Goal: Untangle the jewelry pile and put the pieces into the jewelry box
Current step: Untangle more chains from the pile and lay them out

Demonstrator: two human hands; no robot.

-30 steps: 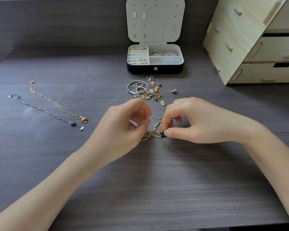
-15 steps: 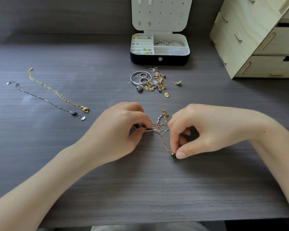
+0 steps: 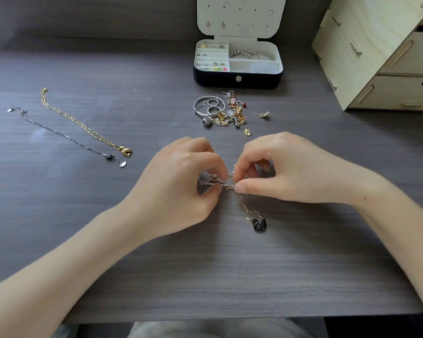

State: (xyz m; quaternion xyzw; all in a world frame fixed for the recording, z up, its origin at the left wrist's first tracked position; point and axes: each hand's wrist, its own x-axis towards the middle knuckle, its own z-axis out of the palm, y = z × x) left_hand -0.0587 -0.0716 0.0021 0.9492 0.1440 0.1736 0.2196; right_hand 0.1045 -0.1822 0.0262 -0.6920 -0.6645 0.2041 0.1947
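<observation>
A knot of thin gold and silver chains [image 3: 220, 182] hangs between my two hands at the table's middle. My left hand [image 3: 181, 181] pinches its left side, and my right hand [image 3: 286, 169] pinches its right side with thumb and forefinger. From the knot a gold chain trails down to a black swan pendant [image 3: 259, 225] lying on the table. The remaining jewelry pile [image 3: 221, 111] of silver hoops, charms and gold bits lies further back. Behind it stands the open jewelry box [image 3: 237, 78], with rings and bracelets in its compartments.
A gold chain [image 3: 83, 125] and a dark silver chain [image 3: 64, 135] lie stretched out at the left. Two loose gold earrings [image 3: 263, 115] [image 3: 247, 131] sit right of the pile. A wooden drawer unit [image 3: 381, 52] stands at the back right.
My right hand let go of the black swan pendant, which now lies on the table, and moved up to pinch the knot. My view has shifted closer and downward.
</observation>
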